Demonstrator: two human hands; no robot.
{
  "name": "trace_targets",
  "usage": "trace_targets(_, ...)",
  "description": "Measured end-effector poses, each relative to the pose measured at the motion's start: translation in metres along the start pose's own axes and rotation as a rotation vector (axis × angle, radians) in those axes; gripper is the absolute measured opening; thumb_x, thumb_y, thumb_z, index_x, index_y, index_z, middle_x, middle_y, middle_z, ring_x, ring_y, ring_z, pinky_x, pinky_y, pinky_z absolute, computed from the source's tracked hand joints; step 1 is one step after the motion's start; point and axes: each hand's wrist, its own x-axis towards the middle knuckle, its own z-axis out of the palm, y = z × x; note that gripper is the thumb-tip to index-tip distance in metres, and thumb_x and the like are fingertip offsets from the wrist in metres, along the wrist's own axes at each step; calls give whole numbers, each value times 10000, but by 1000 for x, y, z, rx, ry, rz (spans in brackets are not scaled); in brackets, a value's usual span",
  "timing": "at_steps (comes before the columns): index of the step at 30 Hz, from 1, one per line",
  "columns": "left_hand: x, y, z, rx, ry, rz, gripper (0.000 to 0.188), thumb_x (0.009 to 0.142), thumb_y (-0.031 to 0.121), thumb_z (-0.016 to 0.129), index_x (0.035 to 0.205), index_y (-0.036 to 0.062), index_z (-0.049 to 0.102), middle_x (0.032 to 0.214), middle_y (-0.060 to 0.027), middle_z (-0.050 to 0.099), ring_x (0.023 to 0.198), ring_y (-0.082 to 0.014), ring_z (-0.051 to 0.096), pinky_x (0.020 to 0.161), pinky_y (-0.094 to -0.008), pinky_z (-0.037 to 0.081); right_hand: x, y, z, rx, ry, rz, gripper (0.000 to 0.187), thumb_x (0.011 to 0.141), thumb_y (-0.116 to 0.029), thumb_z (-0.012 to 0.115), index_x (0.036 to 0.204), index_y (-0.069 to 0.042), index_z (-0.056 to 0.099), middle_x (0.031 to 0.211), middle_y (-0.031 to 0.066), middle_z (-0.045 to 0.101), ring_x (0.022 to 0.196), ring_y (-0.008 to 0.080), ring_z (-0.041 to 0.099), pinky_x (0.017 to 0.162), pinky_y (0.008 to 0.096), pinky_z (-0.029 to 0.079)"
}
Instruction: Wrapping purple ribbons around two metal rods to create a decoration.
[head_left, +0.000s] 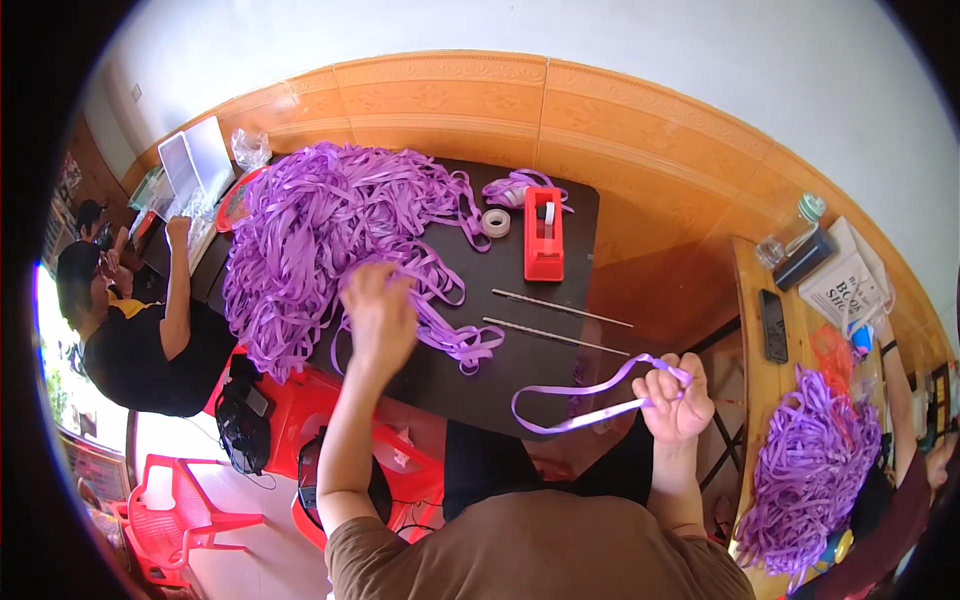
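A big tangled heap of purple ribbon straps point(310, 210) covers the left part of the dark table point(440, 395). My left hand point(382, 315) is over the heap's near edge, its fingers smeared by motion, so any hold on a strap cannot be made out. Past the table's right front edge, my right hand point(680, 402) is closed on a purple ribbon strap point(570, 390), which hangs in a loop to the left. Two thin patterned rods point(560, 307) lie on the table between my hands. Behind them stands a red tape dispenser point(543, 250) beside a tape roll point(496, 223).
A wooden table point(750, 285) at right bears another purple strap heap point(812, 470), a phone point(773, 326), a jar point(795, 235) and a paper bag point(848, 275). A person in black point(150, 350) sits at left; a person's dark sleeve point(880, 530) shows at right. Red plastic chairs point(180, 510) stand at lower left.
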Motion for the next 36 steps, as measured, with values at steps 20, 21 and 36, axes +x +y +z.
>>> trace_targets(20, 2, 191, 24, -1547, -1027, 17, 289, 909, 89, 578, 1181, -7, 593, 1002, -91, 652, 875, -130, 596, 791, -264, 466, 4, -64, 31, -797, 150, 510, 51, 848, -45, 635, 820, -3, 638, 653, 37, 614, 515, 37, 461, 461, 183, 309)
trace_targets(21, 1, 193, 29, -1550, -1035, 26, 289, 909, 89, 578, 1181, -7, 593, 1002, -91, 652, 875, -130, 596, 791, -264, 466, 3, -69, 31, -803, 146, 519, 44, 847, -44, 641, 826, -5, 641, 652, 31, 613, 522, 38, 470, 466, 181, 316)
trace_targets(36, -38, 217, 42, -1723, -1074, -443, 217, 876, 46, 617, 1062, -64, 639, 869, -62, 670, 782, -82, 592, 720, -209, 473, -22, -64, -17, -1551, -198, -63, 279, 686, 123, 631, 930, -6, 671, 786, 96, 600, 652, 217, 616, 563, 280, 477)
